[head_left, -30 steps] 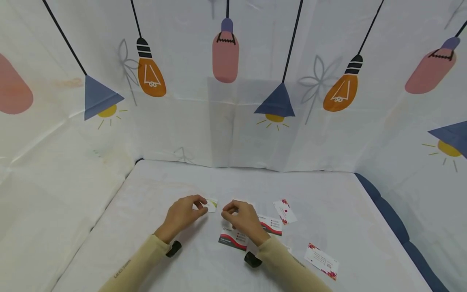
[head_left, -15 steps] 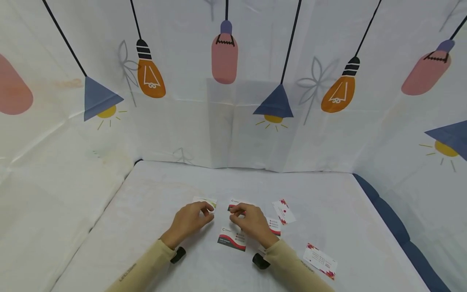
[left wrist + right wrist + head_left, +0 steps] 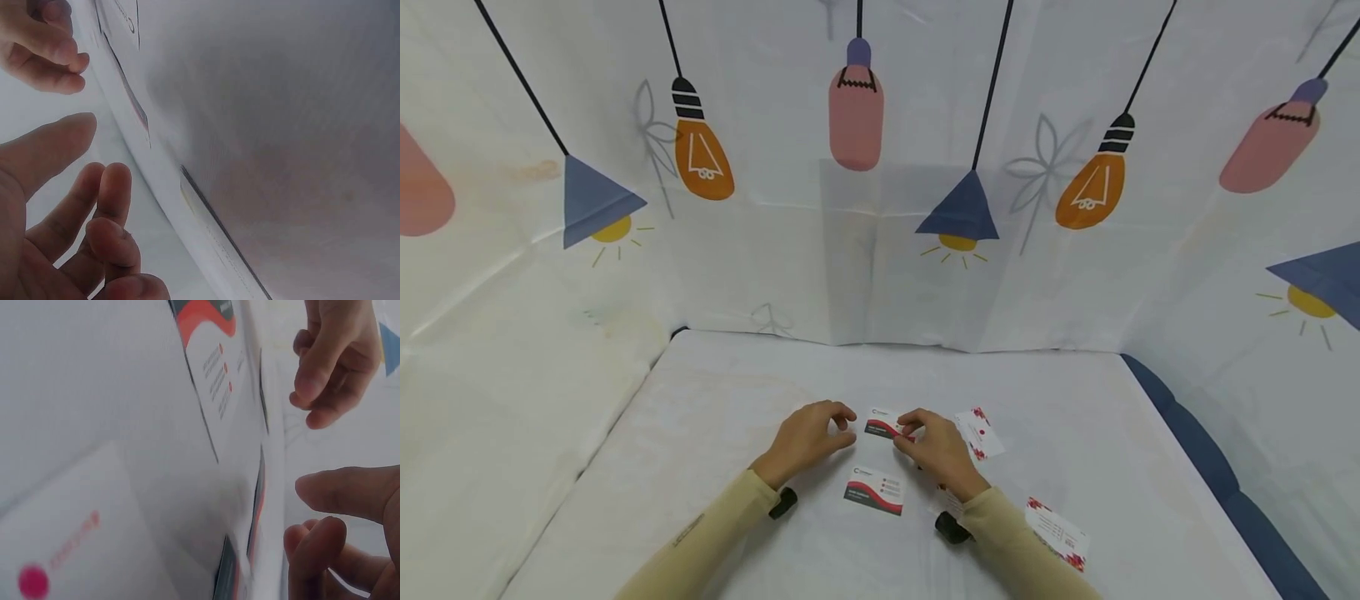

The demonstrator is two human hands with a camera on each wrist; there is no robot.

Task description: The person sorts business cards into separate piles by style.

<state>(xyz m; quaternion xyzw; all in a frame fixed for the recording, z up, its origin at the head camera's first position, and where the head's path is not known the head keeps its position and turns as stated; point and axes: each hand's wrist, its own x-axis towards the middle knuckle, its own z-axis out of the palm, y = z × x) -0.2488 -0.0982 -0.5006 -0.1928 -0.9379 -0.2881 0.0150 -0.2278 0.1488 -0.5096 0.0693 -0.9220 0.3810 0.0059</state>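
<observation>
1. No containers in view; only loose business cards lying flat on a white-covered table (image 3: 715,417), backed by a cloth printed with lamps and bulbs (image 3: 880,167)
2. Left hand (image 3: 808,436) resting on the table left of centre, fingers loosely curled with a narrow gap between thumb and fingertips, holding nothing; nearest to the card at centre
3. Right hand (image 3: 936,450) just right of centre, thumb and fingertips pinching the right edge of a card (image 3: 882,426)
4. Pinched card between the two hands, towards the far side: white with a dark band and a red curve
5. Second card of the same design (image 3: 875,491) near the viewer, between the wrists, flat and untouched
6. Red-flowered white cards to the right: one (image 3: 979,432) just beyond the right hand, another (image 3: 1058,533) beside the right sleeve
</observation>
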